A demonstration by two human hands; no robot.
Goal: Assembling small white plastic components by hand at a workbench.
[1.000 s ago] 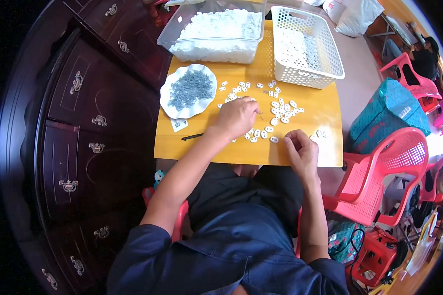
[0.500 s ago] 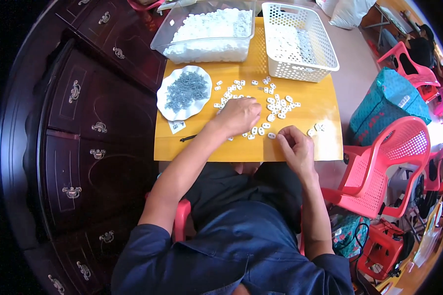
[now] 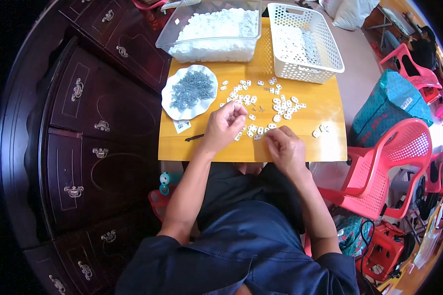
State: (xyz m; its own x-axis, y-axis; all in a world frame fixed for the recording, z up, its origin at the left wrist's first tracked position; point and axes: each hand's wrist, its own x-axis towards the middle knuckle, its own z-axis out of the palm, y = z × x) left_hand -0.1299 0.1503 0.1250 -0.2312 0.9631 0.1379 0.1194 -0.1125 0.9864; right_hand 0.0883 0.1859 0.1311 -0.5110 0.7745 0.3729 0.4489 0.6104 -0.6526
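Several small white plastic parts (image 3: 275,104) lie scattered on the yellow tabletop (image 3: 310,147). My left hand (image 3: 225,125) hovers over their near-left edge, its fingertips pinched together on what looks like a small white part. My right hand (image 3: 286,147) rests on the table's front edge with curled fingers. Its fingertips touch the nearest white parts (image 3: 259,131), and I cannot see whether it holds one. The two hands are a short gap apart. A white plate (image 3: 172,110) heaped with small grey metal pieces (image 3: 192,90) sits just left of my left hand.
A clear tub (image 3: 209,51) of white parts and a white perforated basket (image 3: 325,69) stand at the table's far edge. A thin dark tool (image 3: 194,137) and a paper slip (image 3: 182,126) lie near my left wrist. A dark wooden cabinet (image 3: 98,128) stands on the left and red plastic chairs (image 3: 389,162) on the right.
My right hand has slid a little left along the front edge, toward my left hand. My left hand stays pinched over the scattered parts.
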